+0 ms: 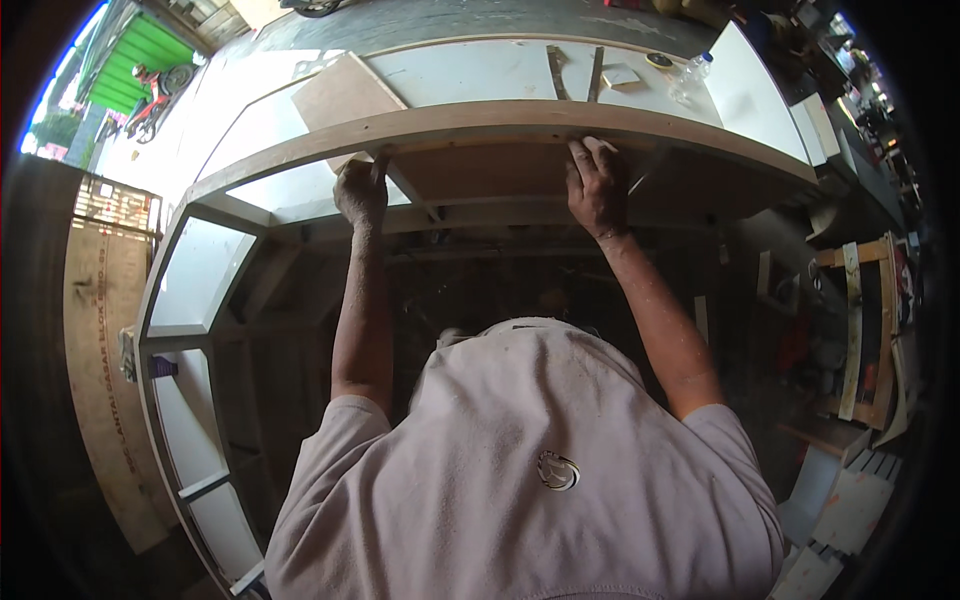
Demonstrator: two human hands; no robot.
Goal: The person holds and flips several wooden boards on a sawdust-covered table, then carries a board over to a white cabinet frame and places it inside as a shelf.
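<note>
A long curved wooden beam (450,119) forms the far edge of a large frame around me. Just beneath it runs a thin wooden strip (480,143), partly in shadow. My left hand (360,190), dusty and closed, grips the strip near its left end, where a pale bit shows above the fingers. My right hand (598,190) is closed farther right, fingertips bent over the strip against the beam's underside. What lies inside each palm is hidden. Behind the strip is a brown panel (480,172).
Beyond the beam, a white surface holds a thin wooden board (345,92), two narrow strips (557,75), a tape roll (658,60) and a clear plastic bottle (690,82). A white upright panel (755,85) stands right. Framed openings (195,270) curve along my left; a plywood sheet (105,350) leans outside.
</note>
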